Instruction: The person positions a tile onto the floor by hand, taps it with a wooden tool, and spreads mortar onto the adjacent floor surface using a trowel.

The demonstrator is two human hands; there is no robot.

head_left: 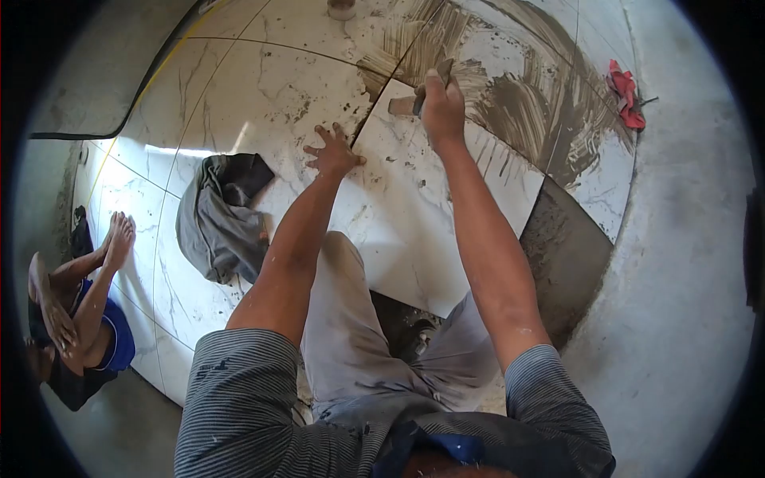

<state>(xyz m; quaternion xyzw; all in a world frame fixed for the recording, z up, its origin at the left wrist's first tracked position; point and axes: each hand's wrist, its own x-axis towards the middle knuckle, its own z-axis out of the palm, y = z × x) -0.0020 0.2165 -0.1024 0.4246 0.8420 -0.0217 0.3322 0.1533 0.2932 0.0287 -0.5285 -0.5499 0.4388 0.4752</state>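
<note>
Head view: right hand (pixel 442 102) fingers clench a small tool (pixel 405 104) at the tile joint (pixel 370 115), left hand (pixel 333 153) splayed flat; shallow, steady strokes seem best.

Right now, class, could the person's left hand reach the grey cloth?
Probably yes: the left hand lies flat and empty on the tile, and the grey cloth sits beside that arm, only bare tile between.

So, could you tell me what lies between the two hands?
Head view: only speckled white tile and a dark joint lie between the left hand and right hand.
</note>
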